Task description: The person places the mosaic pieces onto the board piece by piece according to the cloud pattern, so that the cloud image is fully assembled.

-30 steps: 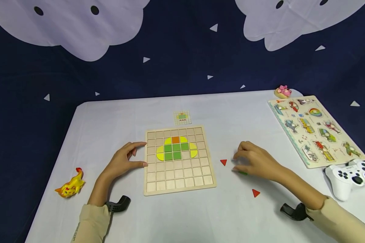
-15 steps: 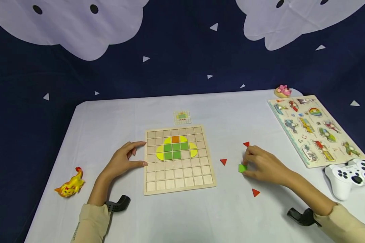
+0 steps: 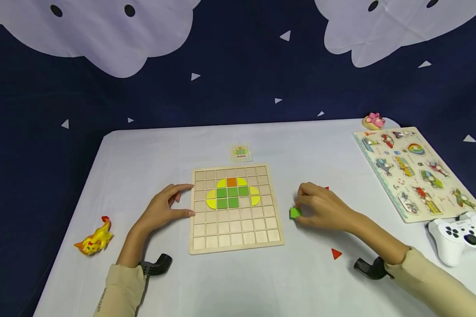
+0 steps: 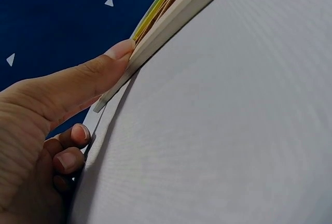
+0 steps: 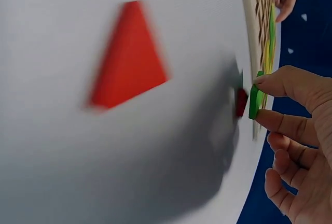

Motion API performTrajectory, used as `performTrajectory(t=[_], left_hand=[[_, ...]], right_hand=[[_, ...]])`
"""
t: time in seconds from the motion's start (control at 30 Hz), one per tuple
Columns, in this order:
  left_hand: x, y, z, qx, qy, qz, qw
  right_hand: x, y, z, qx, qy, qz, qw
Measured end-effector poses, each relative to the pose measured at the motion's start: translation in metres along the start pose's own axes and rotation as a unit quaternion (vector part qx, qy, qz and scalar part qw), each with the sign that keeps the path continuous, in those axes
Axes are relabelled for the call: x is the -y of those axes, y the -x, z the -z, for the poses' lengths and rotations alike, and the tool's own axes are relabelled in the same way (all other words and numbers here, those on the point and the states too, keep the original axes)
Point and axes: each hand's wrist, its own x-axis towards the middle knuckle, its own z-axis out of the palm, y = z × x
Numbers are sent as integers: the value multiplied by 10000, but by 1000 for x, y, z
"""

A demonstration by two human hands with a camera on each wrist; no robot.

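Note:
My right hand [image 3: 324, 208] pinches a green square tile [image 3: 295, 213] between thumb and index finger, just right of the board. In the right wrist view the tile [image 5: 256, 98] is held on edge above the table, near a red triangle tile [image 5: 241, 102]. My left hand [image 3: 164, 208] touches the left edge of the wooden grid board [image 3: 236, 251] with thumb and index fingertips spread apart. On the board lie several green squares [image 3: 232, 192], an orange square [image 3: 232, 182] and several yellow rounded tiles [image 3: 211, 199]. A small pattern card [image 3: 241, 152] lies behind it.
One red triangle [image 3: 336, 253] lies in front of the right hand; another [image 3: 327, 188] is mostly hidden behind it. At right are a picture puzzle board [image 3: 420, 176], a white game controller [image 3: 460, 235] and a pink figurine [image 3: 374, 121]. A yellow toy [image 3: 96, 237] lies at left.
My right hand first shifted slightly right, turning the green tile into view, then moved left toward the board with it, covering a red triangle. The left hand has stayed at the board's edge.

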Motion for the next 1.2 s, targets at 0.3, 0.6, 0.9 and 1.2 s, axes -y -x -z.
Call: performTrajectory(t=[0.3,0.6,0.9,1.2], left_hand=[[-1,-1,-1,2,65,32,10000],[-1,0,-2,-1,31,48,10000],[-2,1,-2,45,123,79,9999],[-1,1,1,7,57,10,10000]], right_hand=[[25,-50,-8,241,-84,377,9990],[43,-88,-23,313,-31,715,9969],[50,-102,-36,278,219,897,9953],[56,-105,-37,308,27,433,9986]])
